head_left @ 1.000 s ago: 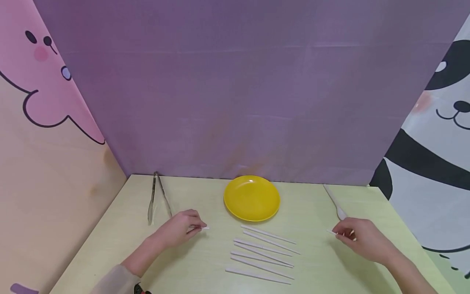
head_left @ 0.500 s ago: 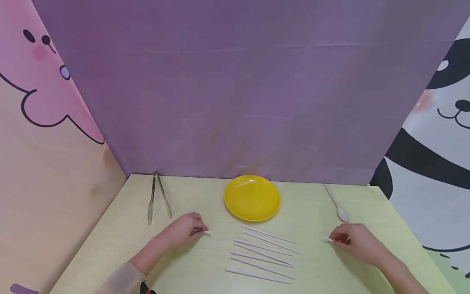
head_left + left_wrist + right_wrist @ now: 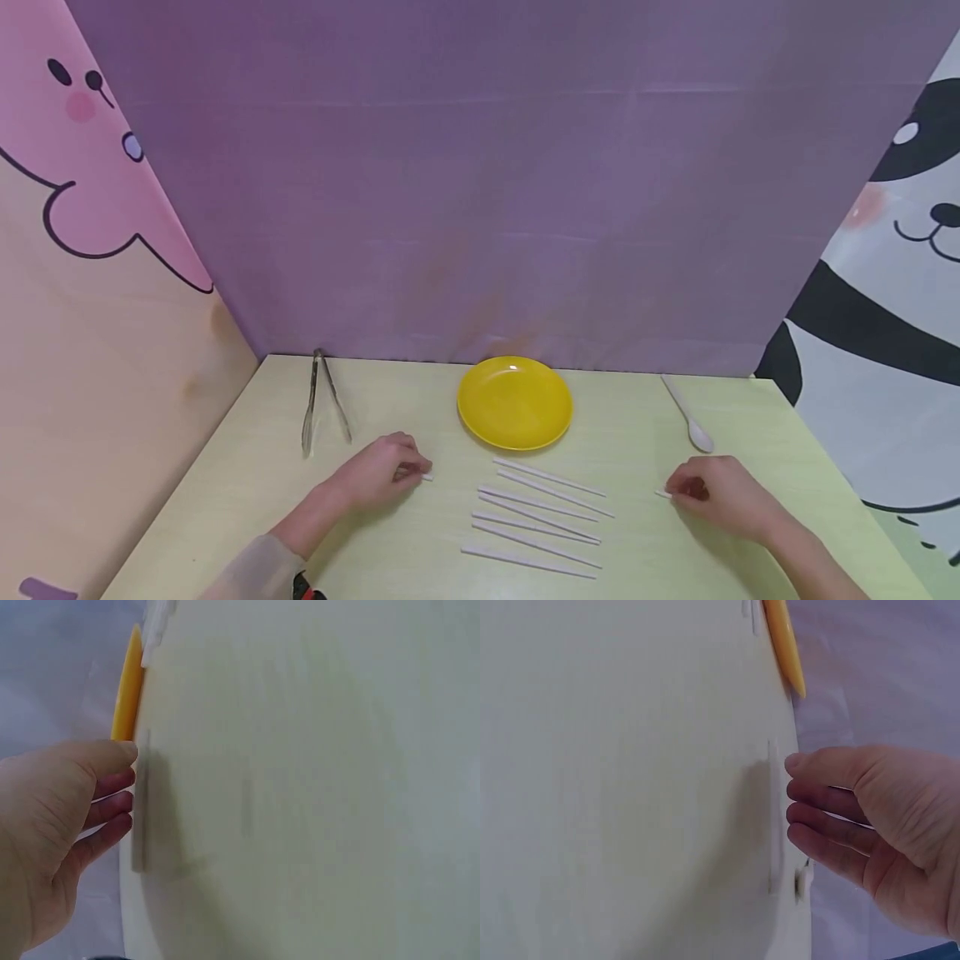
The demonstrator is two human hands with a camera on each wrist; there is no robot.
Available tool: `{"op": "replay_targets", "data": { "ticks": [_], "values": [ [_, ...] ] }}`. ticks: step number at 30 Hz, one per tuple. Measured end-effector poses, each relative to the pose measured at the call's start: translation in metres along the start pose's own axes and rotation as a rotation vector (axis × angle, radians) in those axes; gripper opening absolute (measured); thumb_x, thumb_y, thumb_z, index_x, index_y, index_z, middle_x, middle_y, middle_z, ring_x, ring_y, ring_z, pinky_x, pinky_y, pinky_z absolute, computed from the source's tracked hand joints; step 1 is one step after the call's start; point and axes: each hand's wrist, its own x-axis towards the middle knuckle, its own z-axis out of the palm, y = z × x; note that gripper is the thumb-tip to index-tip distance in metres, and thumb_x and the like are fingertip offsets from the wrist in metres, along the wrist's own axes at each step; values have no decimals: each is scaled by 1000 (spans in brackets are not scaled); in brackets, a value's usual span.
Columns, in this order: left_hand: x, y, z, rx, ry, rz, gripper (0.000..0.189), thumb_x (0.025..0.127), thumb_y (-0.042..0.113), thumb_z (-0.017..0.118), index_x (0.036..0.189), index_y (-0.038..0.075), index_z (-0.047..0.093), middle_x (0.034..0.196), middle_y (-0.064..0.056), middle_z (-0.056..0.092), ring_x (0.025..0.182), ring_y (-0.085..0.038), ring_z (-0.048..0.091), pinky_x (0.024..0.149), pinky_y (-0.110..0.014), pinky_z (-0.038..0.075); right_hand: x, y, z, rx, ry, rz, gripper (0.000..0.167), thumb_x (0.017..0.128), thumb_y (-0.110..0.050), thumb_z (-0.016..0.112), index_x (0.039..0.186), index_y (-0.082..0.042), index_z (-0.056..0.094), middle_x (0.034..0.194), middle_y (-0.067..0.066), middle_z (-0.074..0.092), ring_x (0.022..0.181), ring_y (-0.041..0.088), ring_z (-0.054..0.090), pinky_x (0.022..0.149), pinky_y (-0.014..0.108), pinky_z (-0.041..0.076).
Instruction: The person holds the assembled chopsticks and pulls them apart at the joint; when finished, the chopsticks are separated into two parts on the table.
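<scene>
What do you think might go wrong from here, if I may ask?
The right hand may knock the spoon lying just beyond it. The left hand could similarly brush the tongs on its far side. The thin white sticks lying between the hands might roll if bumped.

Yellow plate (image 3: pixel 514 403) flat near back edge of pale worktop (image 3: pixel 420 400). Metal tongs (image 3: pixel 310 406) well to its left, arms spread apart. Pale spoon (image 3: pixel 688 420) to its right, bowl end nearer. Behind: purple backdrop (image 3: pixel 480 183), creased. Side walls: pink cartoon figure (image 3: pixel 112 204) left, panda print (image 3: pixel 885 287) right.
</scene>
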Motion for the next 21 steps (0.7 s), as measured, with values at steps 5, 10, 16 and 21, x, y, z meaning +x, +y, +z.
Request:
{"op": "replay_targets", "data": {
  "ticks": [5, 10, 16, 21],
  "values": [
    [17, 11, -2, 38, 23, 44, 16, 96, 9, 78, 111, 11, 83, 96, 2, 72, 84, -10, 60, 77, -22, 53, 14, -11, -4, -27, 31, -21, 15, 81, -4, 87, 89, -14, 79, 80, -16, 70, 71, -10, 55, 61, 23, 54],
    [42, 31, -3, 73, 30, 90, 14, 97, 12, 78, 110, 11, 83, 101, 2, 75, 90, -12, 64, 82, -23, 55, 29, -25, -5, 9, 5, -35, 11, 86, -5, 84, 93, -13, 79, 83, -16, 71, 73, -9, 57, 62, 23, 55],
    [72, 57, 1, 78, 33, 134, 8, 97, 13, 78, 103, 11, 83, 100, 1, 78, 89, -13, 65, 83, -23, 56, 45, -46, -4, 63, -61, -21, 8, 91, -8, 81, 98, -11, 79, 87, -14, 71, 76, -7, 58, 65, 25, 56],
    [91, 78, 11, 90, 8, 143, 8, 98, 13, 77, 102, 10, 83, 96, 1, 78, 86, -11, 65, 84, -20, 56, 57, -60, -1, 90, -86, -35, 7, 93, -8, 79, 99, -11, 79, 88, -13, 72, 76, -6, 58, 67, 25, 58]
  ]
}}
